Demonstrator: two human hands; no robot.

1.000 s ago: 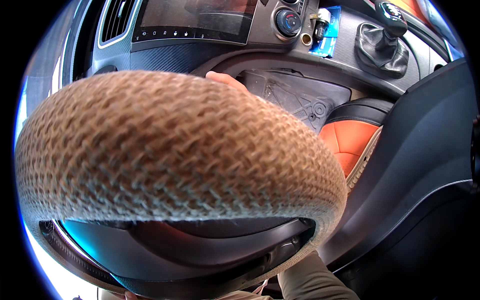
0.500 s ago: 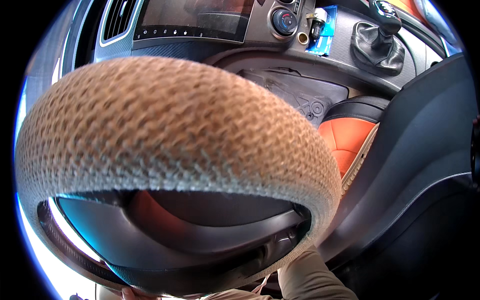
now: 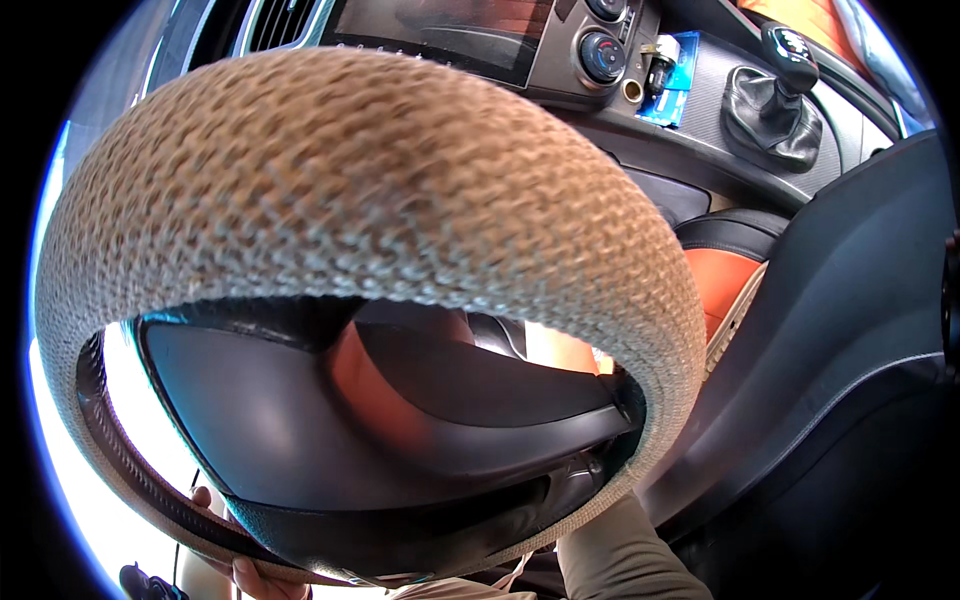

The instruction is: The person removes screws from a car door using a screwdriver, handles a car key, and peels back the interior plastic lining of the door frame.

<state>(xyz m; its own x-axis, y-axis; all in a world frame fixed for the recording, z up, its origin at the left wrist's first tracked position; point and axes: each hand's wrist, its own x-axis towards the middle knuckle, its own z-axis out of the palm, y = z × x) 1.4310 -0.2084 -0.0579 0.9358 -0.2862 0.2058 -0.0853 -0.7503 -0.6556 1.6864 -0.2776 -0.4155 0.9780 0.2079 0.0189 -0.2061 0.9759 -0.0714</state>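
Observation:
A steering wheel [image 3: 380, 190] in a tan woven cover fills most of the head view, its far rim close and large. My left hand [image 3: 268, 583] is at the lower left of the wheel. One digit lies on the near side of the rim and a fingertip [image 3: 201, 497] shows on the other side, so the hand is closed round it. Most of that hand is cut off by the lower edge. My right hand is out of sight. Through the wheel's opening I see its smooth dark hub [image 3: 390, 420].
Beyond the rim are a dark screen [image 3: 440, 40], a round control knob [image 3: 602, 57] and a gear lever [image 3: 790, 60] with a black boot. A blue packet [image 3: 683, 75] lies in the console. Right of the wheel is an orange-and-black seat [image 3: 720, 285]. Beige cloth [image 3: 630, 555] shows below.
The console and lever now sit farther right and lower in view, while the wheel's far rim reaches higher. More of my left hand shows at the rim.

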